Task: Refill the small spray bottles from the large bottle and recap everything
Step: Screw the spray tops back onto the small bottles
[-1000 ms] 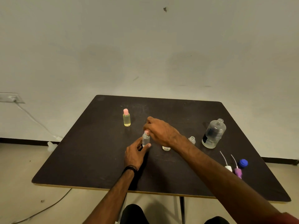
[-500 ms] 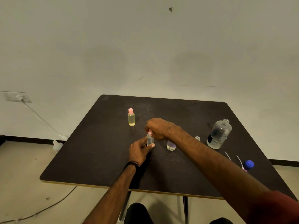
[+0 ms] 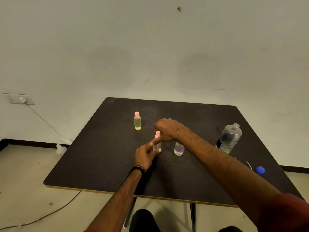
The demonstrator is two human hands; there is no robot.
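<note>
Pink cap [image 3: 157,134] now sits on the small clear bottle [image 3: 157,145] at mid-desk. The left hand [image 3: 145,155] is the grip on that bottle — thumb and fingers pinch its body low down and hold it upright on the desk [image 3: 93,158]. The right hand [image 3: 168,128] lies over and just beside the cap; its fingers are blurred, so whether they pinch the cap or have let go cannot be told.

A second ago the right hand covered the bottle top entirely; the cap is now exposed, and the hand has shifted slightly right. Judgement: this bottle's capping is at or near its end.

Just right of it stands a second small bottle [image 3: 178,149], purple-tinted, partly behind the right forearm; no cap is seen on it. A yellow bottle [image 3: 137,122] with a pink cap stands behind, well apart — finished, by appearance. The large bottle [image 3: 229,138] stands open at the right, near the desk's far edge. Its blue cap [image 3: 260,170] lies near the right edge.

Outstanding, by judgement: the purple bottle and the large bottle need closing.
</note>
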